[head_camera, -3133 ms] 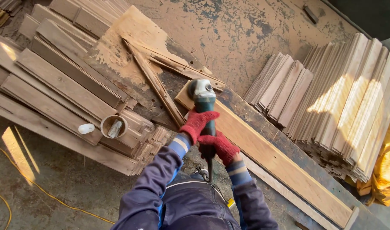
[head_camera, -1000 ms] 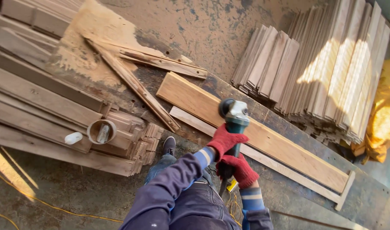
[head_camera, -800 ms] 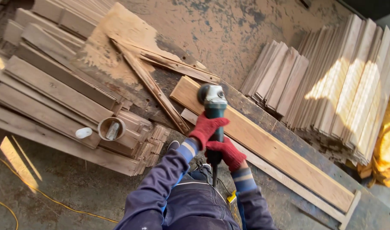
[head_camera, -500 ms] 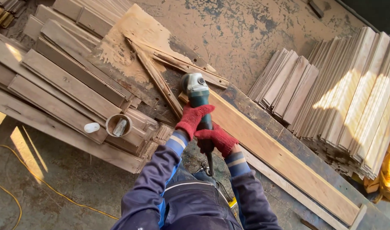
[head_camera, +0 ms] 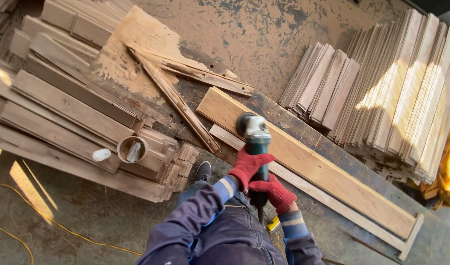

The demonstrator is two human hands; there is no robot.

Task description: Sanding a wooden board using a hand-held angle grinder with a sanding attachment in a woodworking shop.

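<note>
Both my hands wear red gloves and grip a green angle grinder (head_camera: 256, 135). My left hand (head_camera: 248, 166) wraps the front of its body. My right hand (head_camera: 273, 191) holds the rear handle, closer to me. The grinder's head rests on a long pale wooden plank (head_camera: 323, 172) that lies diagonally on a dark workbench (head_camera: 303, 131). A thin wooden strip (head_camera: 333, 206) runs along the plank's near edge, with a short stop piece (head_camera: 411, 236) at its far right end.
Stacks of planks (head_camera: 63, 108) lie at the left, with a round tin (head_camera: 132, 148) and a white cap (head_camera: 101, 154) on them. Many thin boards (head_camera: 401, 93) stand stacked at the right. A yellow cable (head_camera: 48, 221) crosses the floor. My shoe (head_camera: 203, 171) is below the bench.
The grinder has slid rightward along the plank from its left end toward the middle, both hands still on it. Before that it travelled leftward.
</note>
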